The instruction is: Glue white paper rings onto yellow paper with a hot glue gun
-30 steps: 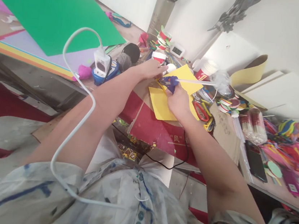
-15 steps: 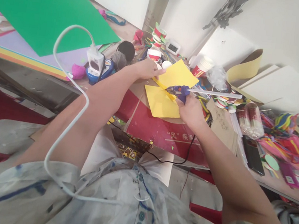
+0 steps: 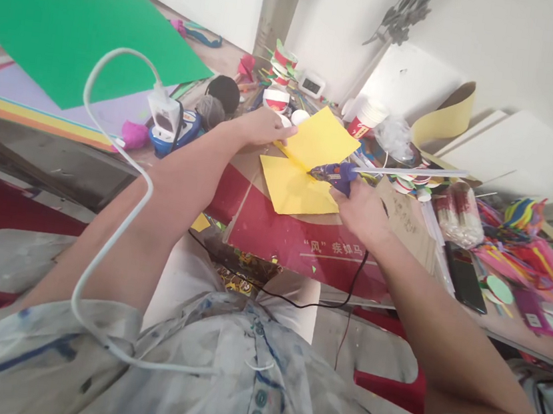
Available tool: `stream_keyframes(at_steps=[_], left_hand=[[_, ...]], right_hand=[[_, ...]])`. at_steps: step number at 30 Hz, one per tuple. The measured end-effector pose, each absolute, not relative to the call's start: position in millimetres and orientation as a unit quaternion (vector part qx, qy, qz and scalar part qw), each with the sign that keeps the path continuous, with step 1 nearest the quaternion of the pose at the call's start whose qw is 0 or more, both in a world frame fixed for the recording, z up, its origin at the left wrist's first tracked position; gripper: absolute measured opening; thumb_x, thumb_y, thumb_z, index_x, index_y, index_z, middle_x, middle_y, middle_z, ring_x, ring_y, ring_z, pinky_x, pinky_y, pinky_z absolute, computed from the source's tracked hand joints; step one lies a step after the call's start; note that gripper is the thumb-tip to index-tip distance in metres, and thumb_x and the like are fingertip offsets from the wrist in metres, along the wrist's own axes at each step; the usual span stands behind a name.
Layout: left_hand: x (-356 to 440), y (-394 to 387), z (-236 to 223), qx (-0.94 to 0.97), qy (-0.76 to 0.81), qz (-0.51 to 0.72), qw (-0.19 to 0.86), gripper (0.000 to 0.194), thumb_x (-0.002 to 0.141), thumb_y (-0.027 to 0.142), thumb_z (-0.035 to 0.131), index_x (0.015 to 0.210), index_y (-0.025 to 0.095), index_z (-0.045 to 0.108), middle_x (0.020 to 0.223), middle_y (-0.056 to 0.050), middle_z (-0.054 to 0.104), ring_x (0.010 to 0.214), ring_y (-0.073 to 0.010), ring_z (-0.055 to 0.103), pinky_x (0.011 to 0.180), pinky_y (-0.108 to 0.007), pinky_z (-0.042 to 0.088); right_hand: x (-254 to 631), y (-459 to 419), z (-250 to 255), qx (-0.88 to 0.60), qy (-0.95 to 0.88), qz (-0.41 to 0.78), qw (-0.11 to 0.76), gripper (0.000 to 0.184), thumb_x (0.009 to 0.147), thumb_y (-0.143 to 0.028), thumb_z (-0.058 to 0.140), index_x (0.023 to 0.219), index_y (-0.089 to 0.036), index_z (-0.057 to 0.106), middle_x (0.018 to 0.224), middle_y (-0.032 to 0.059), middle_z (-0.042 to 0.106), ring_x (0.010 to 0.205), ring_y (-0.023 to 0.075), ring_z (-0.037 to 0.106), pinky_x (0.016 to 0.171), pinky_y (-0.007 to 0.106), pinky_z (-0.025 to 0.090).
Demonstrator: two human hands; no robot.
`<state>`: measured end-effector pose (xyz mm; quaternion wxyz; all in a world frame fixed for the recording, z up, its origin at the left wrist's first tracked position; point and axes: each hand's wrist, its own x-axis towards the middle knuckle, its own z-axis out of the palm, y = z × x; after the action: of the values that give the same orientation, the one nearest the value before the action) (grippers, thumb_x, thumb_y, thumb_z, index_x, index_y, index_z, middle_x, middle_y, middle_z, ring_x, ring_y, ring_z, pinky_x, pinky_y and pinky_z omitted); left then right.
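Note:
A folded yellow paper sheet [image 3: 306,170] lies on a red board [image 3: 293,236] on the cluttered table. My left hand [image 3: 260,128] pinches the sheet's upper left edge and lifts the top flap. My right hand [image 3: 364,208] is wrapped round a blue hot glue gun [image 3: 336,173], whose nozzle points left at the crease of the paper. A long clear glue stick [image 3: 412,172] sticks out of the gun's back toward the right. A black cord [image 3: 326,297] trails from the gun down over the table edge.
A big green sheet [image 3: 76,34] lies on coloured paper at the left. A white cable [image 3: 108,180] runs from a plug [image 3: 162,116] across my left arm. Yarn balls [image 3: 219,96], paper cups [image 3: 365,117], red scissors, pipe cleaners [image 3: 524,244], a black phone [image 3: 464,277] and a grey bottle [image 3: 275,12] crowd the table.
My right hand has slid the glue gun to the right along the paper's crease. My left hand keeps hold of the upper flap. The view has shifted slightly.

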<state>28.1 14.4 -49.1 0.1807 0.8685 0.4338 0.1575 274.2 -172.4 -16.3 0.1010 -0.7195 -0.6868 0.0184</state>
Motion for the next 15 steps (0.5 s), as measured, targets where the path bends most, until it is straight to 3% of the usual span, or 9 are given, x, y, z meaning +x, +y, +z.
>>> stream_keyframes(at_steps=[7,15], left_hand=[[27.4,17.9,-54.3,0.878,0.417,0.171,0.16,0.074,0.102,0.071,0.036,0.107,0.018,0.088,0.102,-0.01,0.081,0.103,-0.0244,0.071,0.099,-0.031,0.051],[27.3,22.5,-57.5,0.883,0.41,0.169,0.152,0.075,0.101,0.071,0.037,0.115,0.018,0.087,0.099,-0.009,0.08,0.107,-0.0251,0.071,0.104,-0.031,0.05]], right_hand=[[260.1,-159.1,-23.0,-0.701,-0.701,0.032,0.126,0.044,0.101,-0.027,0.057,0.138,-0.006,0.068,0.129,0.0271,0.077,0.123,0.0431,0.074,0.105,0.057,0.057],[294.0,-178.4,-22.2,-0.72,-0.679,0.037,0.139,0.045,0.097,-0.031,0.059,0.137,-0.013,0.07,0.129,0.0247,0.077,0.122,0.0436,0.072,0.104,0.056,0.056]])
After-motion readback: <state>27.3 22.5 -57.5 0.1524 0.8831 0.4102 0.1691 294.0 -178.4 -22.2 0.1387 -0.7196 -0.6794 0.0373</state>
